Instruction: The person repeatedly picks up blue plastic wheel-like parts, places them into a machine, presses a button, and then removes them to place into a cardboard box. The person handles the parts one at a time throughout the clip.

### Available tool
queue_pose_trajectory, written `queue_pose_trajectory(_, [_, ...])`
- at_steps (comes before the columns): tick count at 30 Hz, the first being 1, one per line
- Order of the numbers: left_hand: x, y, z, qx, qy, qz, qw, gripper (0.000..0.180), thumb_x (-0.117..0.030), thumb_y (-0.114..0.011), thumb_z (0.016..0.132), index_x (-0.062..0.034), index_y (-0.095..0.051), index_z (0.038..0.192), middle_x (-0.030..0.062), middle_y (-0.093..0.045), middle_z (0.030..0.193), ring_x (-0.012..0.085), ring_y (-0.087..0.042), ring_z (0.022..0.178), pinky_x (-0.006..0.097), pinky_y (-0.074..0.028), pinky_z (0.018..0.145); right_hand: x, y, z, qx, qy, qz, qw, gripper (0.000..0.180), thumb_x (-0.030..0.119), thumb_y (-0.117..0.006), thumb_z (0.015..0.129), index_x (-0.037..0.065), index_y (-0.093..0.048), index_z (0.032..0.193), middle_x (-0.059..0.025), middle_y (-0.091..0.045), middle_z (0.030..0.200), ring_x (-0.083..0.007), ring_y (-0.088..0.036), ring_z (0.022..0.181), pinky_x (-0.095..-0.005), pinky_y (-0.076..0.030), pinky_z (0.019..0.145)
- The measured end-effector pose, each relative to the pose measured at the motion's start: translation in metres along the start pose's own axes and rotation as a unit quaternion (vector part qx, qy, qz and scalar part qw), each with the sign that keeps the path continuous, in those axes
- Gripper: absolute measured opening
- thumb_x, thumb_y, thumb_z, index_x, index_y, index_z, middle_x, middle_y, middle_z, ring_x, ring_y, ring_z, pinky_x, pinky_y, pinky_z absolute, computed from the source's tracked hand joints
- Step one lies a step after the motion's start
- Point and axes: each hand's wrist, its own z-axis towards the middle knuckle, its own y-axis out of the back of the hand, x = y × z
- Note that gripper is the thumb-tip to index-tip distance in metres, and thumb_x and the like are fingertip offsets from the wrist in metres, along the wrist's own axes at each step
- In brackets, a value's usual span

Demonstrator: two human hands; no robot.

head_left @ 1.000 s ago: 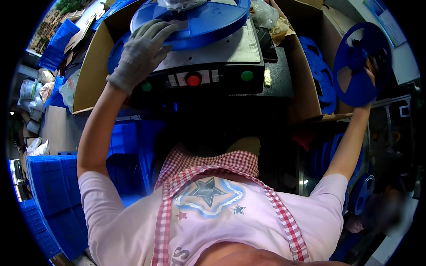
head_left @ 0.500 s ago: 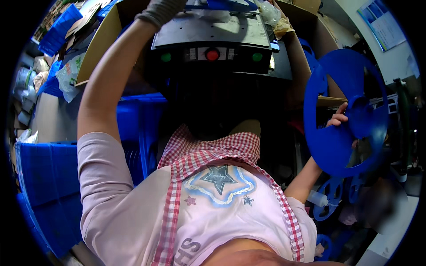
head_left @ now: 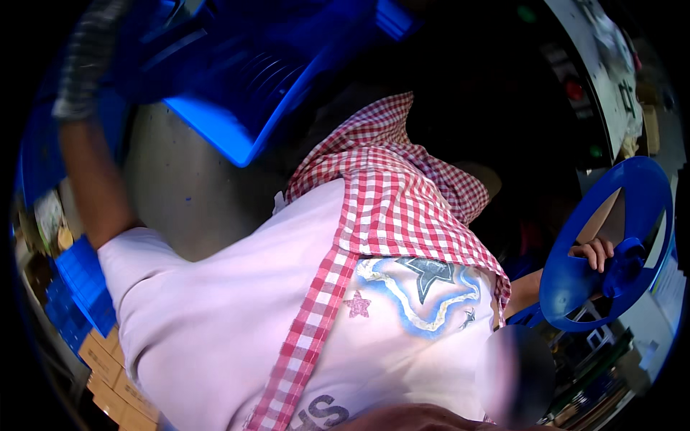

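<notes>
My right hand [head_left: 594, 253], bare, grips a blue plastic reel disc [head_left: 564, 287] near its raised hub, fingers coming through one of the cut-out windows. The disc stands tilted on edge at the right. At the upper left my left hand [head_left: 88, 61], in a striped grey glove, is smeared by motion and its fingers are hidden. Beside it is a dark blue shape, too blurred to tell whether the hand holds it. Close to that hand is a blue plastic crate [head_left: 215, 126] with several curved blue edges inside.
A bench machine with a red button [head_left: 573, 90] and green ones stands at the upper right. Brown cartons [head_left: 108, 363] are stacked at the lower left, beside blue bins [head_left: 85, 276]. Grey floor [head_left: 187, 194] shows between the crate and my left arm.
The view has swung left, so the machine now sits at the right. My left hand has left the machine top for the blue crate. My right hand still holds the disc.
</notes>
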Motion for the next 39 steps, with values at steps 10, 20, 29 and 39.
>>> queue_pose_trajectory(10, [0.141, -0.049, -0.098, 0.188, 0.324, 0.080, 0.924, 0.039, -0.028, -0.057, 0.096, -0.0070, -0.056, 0.128, 0.0094, -0.064, 0.119, 0.0177, -0.056, 0.116, 0.030, -0.041, 0.103, -0.008, 0.010, 0.052, -0.016, -0.133, -0.074, 0.988, 0.037, 0.018, -0.060, 0.089, 0.000, -0.041, 0.116, -0.0121, -0.047, 0.103, -0.0213, -0.056, 0.087, -0.0332, -0.047, 0.081])
queue_pose_trajectory(20, [0.189, 0.007, -0.091, 0.144, 0.347, -0.058, 0.925, 0.043, -0.023, -0.052, 0.098, -0.0059, -0.046, 0.136, 0.0090, -0.057, 0.131, 0.0164, -0.052, 0.123, 0.026, -0.039, 0.106, -0.007, 0.008, 0.078, -0.021, -0.195, -0.112, 0.974, 0.038, 0.021, -0.059, 0.090, 0.001, -0.042, 0.118, -0.0135, -0.048, 0.106, -0.0227, -0.057, 0.089, -0.0348, -0.047, 0.082])
queue_pose_trajectory(29, [0.198, 0.018, -0.079, 0.148, 0.373, -0.077, 0.913, 0.041, -0.023, -0.053, 0.098, -0.0070, -0.048, 0.136, 0.0099, -0.057, 0.130, 0.0179, -0.053, 0.122, 0.026, -0.043, 0.103, -0.004, 0.015, 0.092, -0.014, -0.222, -0.117, 0.968, 0.040, 0.023, -0.058, 0.090, 0.002, -0.042, 0.120, -0.0147, -0.049, 0.109, -0.0239, -0.058, 0.091, -0.0362, -0.047, 0.084])
queue_pose_trajectory(39, [0.206, -0.041, -0.105, 0.245, 0.313, 0.024, 0.917, 0.041, -0.031, -0.056, 0.096, -0.0057, -0.056, 0.128, 0.0077, -0.064, 0.118, 0.0175, -0.057, 0.114, 0.031, -0.044, 0.101, -0.004, 0.020, 0.089, -0.010, -0.231, -0.119, 0.966, 0.041, 0.025, -0.058, 0.091, 0.003, -0.043, 0.122, -0.0160, -0.050, 0.113, -0.0253, -0.058, 0.094, -0.0377, -0.047, 0.085])
